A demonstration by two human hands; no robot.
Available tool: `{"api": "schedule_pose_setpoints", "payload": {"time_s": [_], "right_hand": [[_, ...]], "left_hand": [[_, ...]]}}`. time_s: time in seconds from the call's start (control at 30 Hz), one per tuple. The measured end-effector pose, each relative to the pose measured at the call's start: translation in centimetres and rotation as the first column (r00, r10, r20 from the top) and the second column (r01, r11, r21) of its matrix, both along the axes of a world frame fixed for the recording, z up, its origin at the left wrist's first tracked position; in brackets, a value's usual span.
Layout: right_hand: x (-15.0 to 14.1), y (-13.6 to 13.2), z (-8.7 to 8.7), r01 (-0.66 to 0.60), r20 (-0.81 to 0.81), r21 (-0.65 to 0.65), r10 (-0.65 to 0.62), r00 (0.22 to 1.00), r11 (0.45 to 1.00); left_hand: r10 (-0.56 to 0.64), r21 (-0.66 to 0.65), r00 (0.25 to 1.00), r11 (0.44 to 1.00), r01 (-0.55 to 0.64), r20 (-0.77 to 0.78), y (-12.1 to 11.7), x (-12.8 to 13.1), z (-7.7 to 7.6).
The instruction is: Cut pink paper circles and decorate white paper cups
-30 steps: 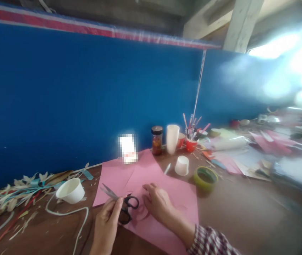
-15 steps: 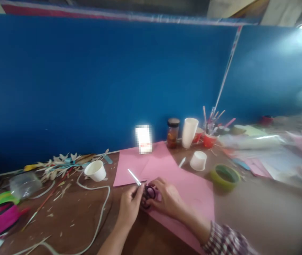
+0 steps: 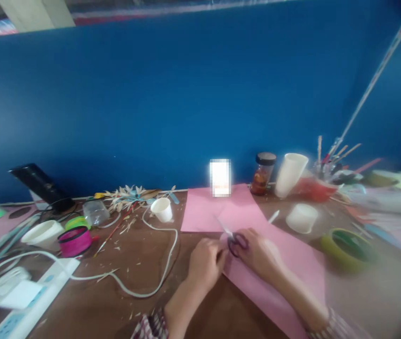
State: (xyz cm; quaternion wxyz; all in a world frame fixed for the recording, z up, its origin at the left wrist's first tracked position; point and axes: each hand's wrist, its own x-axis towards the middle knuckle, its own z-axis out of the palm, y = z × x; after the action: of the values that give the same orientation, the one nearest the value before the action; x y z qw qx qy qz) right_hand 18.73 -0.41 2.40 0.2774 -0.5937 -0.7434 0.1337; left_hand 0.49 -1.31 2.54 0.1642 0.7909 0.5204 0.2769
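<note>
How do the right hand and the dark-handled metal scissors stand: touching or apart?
Touching. The head view shows the right hand holding the scissors at their handle end.

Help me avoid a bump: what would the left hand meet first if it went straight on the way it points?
The left hand would probably meet the scissors first, at the right hand; how much gap lies between is unclear.

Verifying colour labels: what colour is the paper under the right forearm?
Pink; the paper shows best in the head view.
</note>
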Motion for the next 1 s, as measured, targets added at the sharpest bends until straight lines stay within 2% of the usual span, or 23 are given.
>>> {"api": "schedule_pose_setpoints", "payload": {"time_s": [0.2, 0.33, 0.5, 0.63, 0.83, 1.0], "right_hand": [[0.2, 0.5, -1.6, -0.097, 0.150, 0.037, 0.090, 0.985, 0.995], [0.1, 0.4, -2.2, -0.171, 0.153, 0.098, 0.155, 0.976, 0.980], [-0.5, -0.6, -2.2, -0.205, 0.174, 0.211, 0.169, 0.970, 0.956], [-1.3, -1.8, -2.3, -0.269, 0.209, 0.209, 0.225, 0.952, 0.940], [-3.4, -3.0, -2.9, -0.370, 0.270, 0.190, 0.314, 0.910, 0.909], [-5.0, -2.7, -2.8, -0.410, 0.293, 0.189, 0.347, 0.891, 0.892]], "left_hand": [[-0.045, -0.006, 0.983, 0.999, 0.044, -0.179, -1.4, -0.1, -0.1], [-0.004, 0.028, 0.964, 1.000, 0.012, -0.264, -2.6, -0.2, 0.0], [0.065, 0.097, 0.927, 0.995, -0.031, -0.369, -3.2, -0.1, -0.6], [0.104, 0.150, 0.916, 0.987, -0.049, -0.388, -4.4, -0.6, -1.2], [0.166, 0.156, 0.911, 0.981, -0.114, -0.378, -7.0, -2.9, -1.7], [0.151, 0.120, 0.914, 0.986, -0.113, -0.376, -7.8, -4.3, -1.1]]}}
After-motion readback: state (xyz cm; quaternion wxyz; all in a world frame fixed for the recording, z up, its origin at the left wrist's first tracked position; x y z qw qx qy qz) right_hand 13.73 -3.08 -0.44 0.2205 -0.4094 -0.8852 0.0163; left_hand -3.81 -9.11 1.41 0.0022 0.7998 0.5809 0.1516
